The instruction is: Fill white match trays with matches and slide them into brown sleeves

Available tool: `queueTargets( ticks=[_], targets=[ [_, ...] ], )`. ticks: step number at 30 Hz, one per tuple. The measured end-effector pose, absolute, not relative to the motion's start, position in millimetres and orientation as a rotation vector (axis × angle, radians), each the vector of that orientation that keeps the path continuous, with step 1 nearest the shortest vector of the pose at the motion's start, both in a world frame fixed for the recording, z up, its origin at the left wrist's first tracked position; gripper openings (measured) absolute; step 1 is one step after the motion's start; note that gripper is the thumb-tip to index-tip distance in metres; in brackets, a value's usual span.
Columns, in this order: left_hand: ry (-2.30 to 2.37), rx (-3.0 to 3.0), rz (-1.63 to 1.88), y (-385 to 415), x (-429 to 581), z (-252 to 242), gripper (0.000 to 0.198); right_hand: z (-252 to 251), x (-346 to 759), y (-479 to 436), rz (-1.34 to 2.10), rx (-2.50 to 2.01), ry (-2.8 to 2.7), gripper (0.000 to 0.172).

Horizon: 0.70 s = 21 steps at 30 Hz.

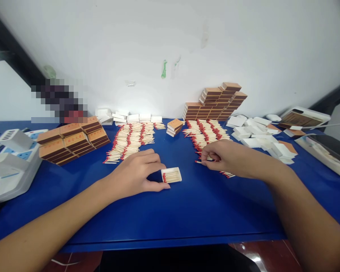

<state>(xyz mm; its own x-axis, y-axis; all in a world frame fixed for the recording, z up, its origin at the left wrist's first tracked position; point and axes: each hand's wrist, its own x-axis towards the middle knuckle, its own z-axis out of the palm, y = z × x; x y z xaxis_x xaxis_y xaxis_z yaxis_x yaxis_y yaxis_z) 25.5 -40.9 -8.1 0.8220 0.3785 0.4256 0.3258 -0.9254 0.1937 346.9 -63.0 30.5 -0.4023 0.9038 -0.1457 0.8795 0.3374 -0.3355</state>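
With thumb and fingers, my left hand (138,172) grips the left end of a small white matchbox tray (179,175) lying on the blue table. Several red-tipped matches (171,176) lie inside the tray. My right hand (223,156) pinches a match at the near edge of the right match pile (206,133); the red tip of that match (197,162) pokes out to the left of the fingertips. Part of this pile is hidden beneath the hand. Another match pile (133,138) spreads out beyond my left hand.
Stacked matchboxes stand at the left (73,139) and against the wall (215,104). A short stack of matchboxes (175,126) sits between the piles. White trays lie at the back left (138,118) and right (255,132). A power strip (22,155) occupies the left, a dark device (331,149) the right.
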Motion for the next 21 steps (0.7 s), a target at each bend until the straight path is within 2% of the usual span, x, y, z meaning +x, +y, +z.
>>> queueTargets(
  ticks=[9, 21],
  targets=[
    [0.53, 2.908, 0.715, -43.8, 30.5, -8.4, 0.034, 27.4, 279.5, -86.1, 0.365, -1.282, -2.639, 0.013],
    [0.528, 2.852, 0.732, -42.7, 30.3, -9.3, 0.035, 42.3, 311.2, -79.7, 0.419, -1.375, -2.409, 0.017]
  ],
)
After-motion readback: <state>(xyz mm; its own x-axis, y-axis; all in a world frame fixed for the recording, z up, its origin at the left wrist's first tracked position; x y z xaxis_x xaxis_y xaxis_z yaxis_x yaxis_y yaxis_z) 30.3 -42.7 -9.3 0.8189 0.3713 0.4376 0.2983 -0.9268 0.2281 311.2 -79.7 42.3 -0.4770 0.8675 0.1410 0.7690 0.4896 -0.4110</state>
